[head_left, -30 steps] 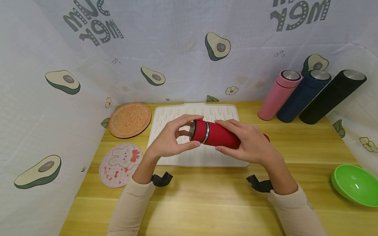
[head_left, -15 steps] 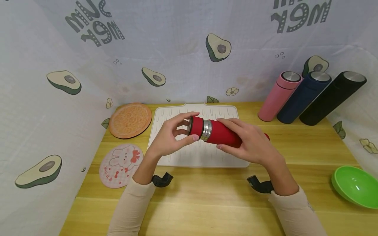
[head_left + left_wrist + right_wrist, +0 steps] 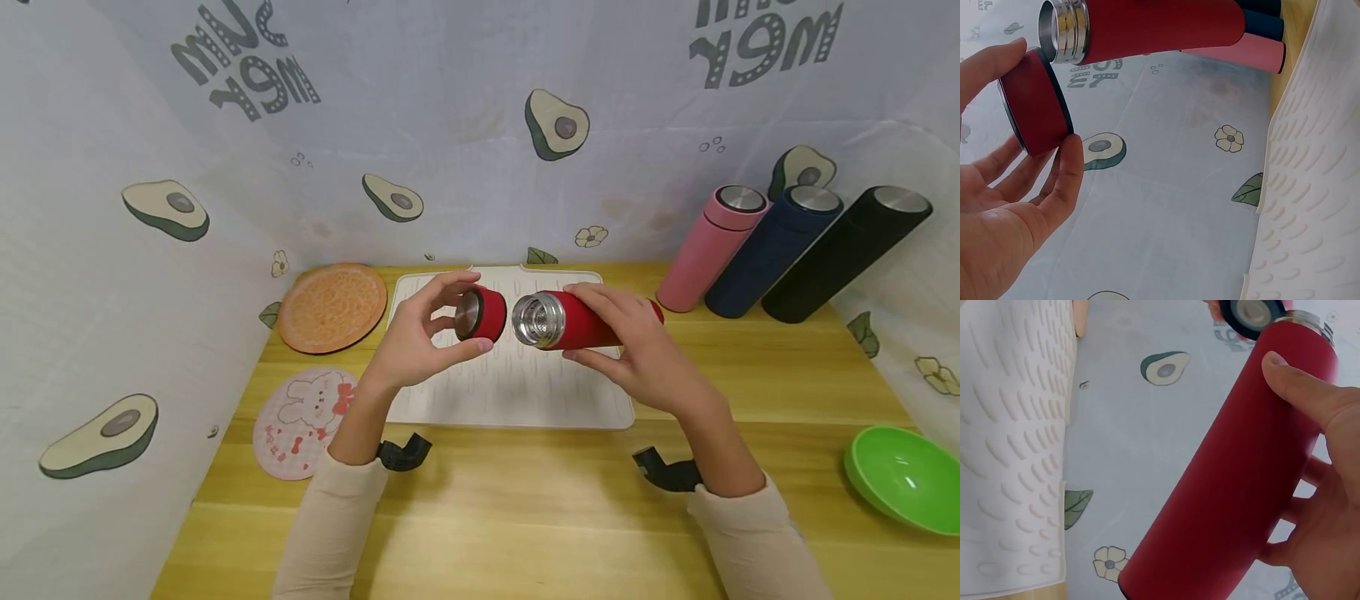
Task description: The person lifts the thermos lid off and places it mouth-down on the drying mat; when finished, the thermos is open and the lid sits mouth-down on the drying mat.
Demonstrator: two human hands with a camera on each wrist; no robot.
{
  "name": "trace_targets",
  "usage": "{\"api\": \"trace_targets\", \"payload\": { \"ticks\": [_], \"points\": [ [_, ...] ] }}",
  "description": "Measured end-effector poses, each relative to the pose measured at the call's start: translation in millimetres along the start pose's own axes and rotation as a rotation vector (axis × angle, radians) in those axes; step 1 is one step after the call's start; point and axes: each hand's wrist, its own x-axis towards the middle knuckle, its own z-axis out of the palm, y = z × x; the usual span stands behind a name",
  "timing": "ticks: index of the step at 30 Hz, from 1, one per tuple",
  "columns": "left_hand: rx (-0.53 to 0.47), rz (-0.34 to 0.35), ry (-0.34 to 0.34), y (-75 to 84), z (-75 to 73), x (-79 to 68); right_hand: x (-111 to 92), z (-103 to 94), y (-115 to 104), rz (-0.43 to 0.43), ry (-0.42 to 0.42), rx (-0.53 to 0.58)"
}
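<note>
1. Cap (image 3: 492, 315) was pinched in the left hand (image 3: 408, 343), its underside hidden in the head view.
2. The right hand (image 3: 641, 350) curled round the red flask (image 3: 577, 325), covering part of it, above the white mat (image 3: 510, 402).

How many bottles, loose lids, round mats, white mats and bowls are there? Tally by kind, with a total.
Bottles: 4 (red bottle, pink bottle, blue bottle, black bottle)
Loose lids: 1 (red lid)
Round mats: 2 (orange mat, rabbit mat)
White mats: 1 (textured mat)
Bowls: 1 (green bowl)
Total: 9
</note>
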Motion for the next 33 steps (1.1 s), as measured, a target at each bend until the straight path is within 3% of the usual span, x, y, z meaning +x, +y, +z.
{"api": "trace_targets", "payload": {
  "ticks": [5, 8, 16, 22, 26, 33],
  "points": [
    [0.01, -0.003, 0.055, -3.9, -9.0, 0.7, 5, -2.2, 12, -0.021, 0.085, 0.116],
    [0.034, -0.011, 0.066, -7.9, -14.0, 0.2, 6, -5.7, 20, 0.019, 0.15, 0.177],
    [0.15, -0.098, 0.075, -26.5, -34.5, -12.3, 10, -16.8, 48, 0.369, 0.259, 0.42],
    [0.23, -0.159, 0.109, -36.3, -53.1, -20.3, 21, -18.7, 79, 0.531, 0.287, 0.494],
    [0.285, -0.208, 0.115, -43.4, -62.1, -24.1, 27, -15.3, 97, 0.57, 0.303, 0.513],
    [0.406, -0.32, 0.09, -62.6, -70.4, -28.9, 38, -7.7, 115, 0.564, 0.366, 0.56]
  ]
}}
